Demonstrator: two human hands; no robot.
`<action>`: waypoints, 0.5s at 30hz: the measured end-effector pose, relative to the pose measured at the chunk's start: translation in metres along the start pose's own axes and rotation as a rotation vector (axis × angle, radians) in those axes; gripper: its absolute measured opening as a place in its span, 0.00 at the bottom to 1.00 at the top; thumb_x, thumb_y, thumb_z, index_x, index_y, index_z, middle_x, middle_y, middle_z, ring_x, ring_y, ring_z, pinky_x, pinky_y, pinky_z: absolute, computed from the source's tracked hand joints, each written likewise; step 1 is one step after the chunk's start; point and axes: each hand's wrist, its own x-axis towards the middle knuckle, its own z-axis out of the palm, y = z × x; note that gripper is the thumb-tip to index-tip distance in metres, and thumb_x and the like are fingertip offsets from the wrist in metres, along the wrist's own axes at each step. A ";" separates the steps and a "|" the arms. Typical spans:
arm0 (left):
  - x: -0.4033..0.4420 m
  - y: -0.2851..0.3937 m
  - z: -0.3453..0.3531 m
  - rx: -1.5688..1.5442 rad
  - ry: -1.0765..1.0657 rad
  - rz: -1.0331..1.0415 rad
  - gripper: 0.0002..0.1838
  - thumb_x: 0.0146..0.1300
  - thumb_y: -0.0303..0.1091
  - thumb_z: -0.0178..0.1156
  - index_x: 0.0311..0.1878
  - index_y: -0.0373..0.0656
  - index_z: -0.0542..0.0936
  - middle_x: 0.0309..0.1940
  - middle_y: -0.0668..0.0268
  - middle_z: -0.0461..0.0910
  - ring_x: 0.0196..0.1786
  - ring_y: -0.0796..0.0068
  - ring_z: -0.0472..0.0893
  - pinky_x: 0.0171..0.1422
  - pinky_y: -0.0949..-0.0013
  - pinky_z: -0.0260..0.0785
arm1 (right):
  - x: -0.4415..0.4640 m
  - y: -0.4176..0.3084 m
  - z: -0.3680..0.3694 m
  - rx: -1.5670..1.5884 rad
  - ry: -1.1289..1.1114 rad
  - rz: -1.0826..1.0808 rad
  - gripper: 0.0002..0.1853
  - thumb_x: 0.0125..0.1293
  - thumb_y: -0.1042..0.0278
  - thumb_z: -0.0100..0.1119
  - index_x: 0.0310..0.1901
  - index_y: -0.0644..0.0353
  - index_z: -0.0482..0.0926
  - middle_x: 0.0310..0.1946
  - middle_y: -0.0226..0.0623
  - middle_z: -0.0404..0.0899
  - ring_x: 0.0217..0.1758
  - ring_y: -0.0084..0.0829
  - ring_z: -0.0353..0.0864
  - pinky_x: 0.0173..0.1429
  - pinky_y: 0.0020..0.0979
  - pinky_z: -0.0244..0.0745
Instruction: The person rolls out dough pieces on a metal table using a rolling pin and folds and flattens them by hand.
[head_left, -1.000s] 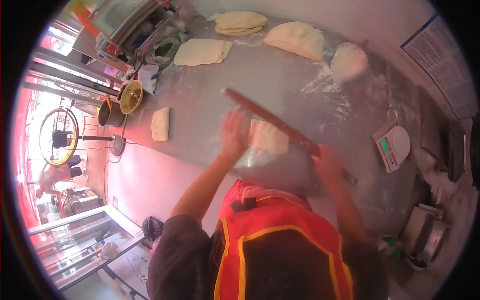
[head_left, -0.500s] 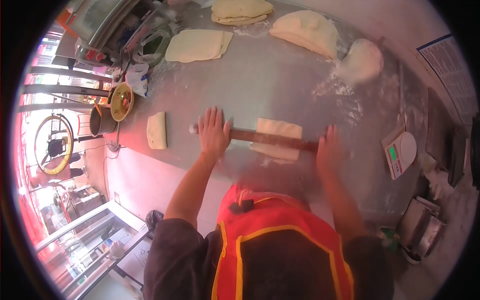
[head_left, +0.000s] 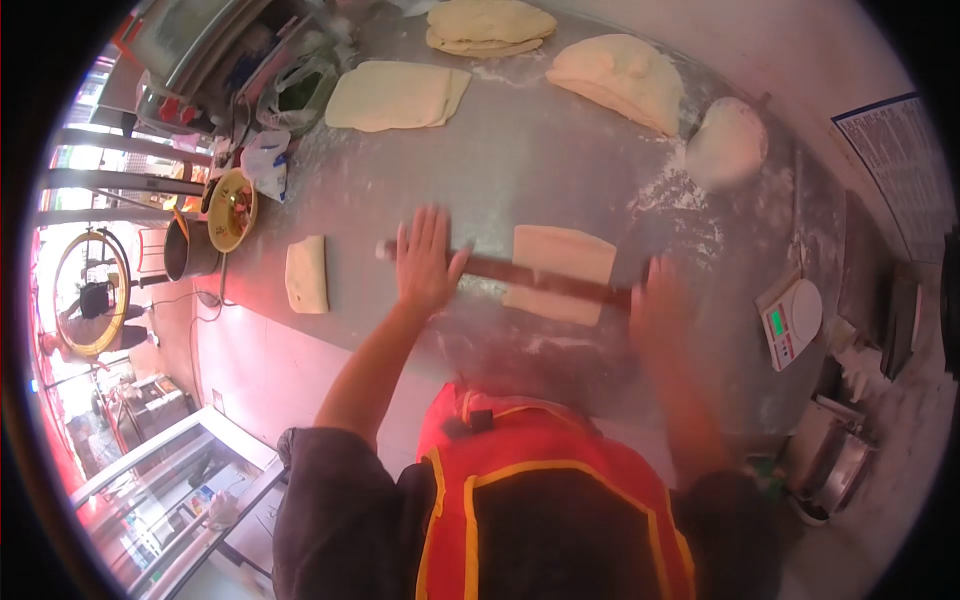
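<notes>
Head camera view, looking down on a grey table (head_left: pixel 450 175) dusted with flour. Across the middle, a brown rolling pin (head_left: pixel 510 273), slanting down slightly to the right, over a flat piece of dough (head_left: pixel 570 252) that shows above and below it. On the pin's left part, the left hand (head_left: pixel 426 270), open, palm down, fingers outstretched and pointing away from the body. At the pin's right end, the right hand (head_left: pixel 656 305), blurred; impossible to tell whether open or closed around the wood. Well to the left of the pin, a narrow folded dough piece (head_left: pixel 307 275). Along the far side, from left to right: a folded dough slab (head_left: pixel 388 96), a layered dough stack (head_left: pixel 490 27), a large dough mound (head_left: pixel 618 82) and a rounder dough lump (head_left: pixel 727 145). Toward the right edge, a white scale (head_left: pixel 795 318) with a lit green display. At the left edge, a yellow bowl (head_left: pixel 232 210) beside a dark pot (head_left: pixel 190 250).
</notes>
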 end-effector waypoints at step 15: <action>0.020 -0.010 0.004 0.018 0.101 0.027 0.33 0.66 0.49 0.54 0.70 0.43 0.63 0.72 0.60 0.61 0.75 0.58 0.55 0.76 0.46 0.43 | 0.035 0.013 0.035 0.031 0.169 -0.097 0.29 0.71 0.54 0.46 0.69 0.60 0.61 0.71 0.48 0.59 0.74 0.47 0.56 0.73 0.52 0.50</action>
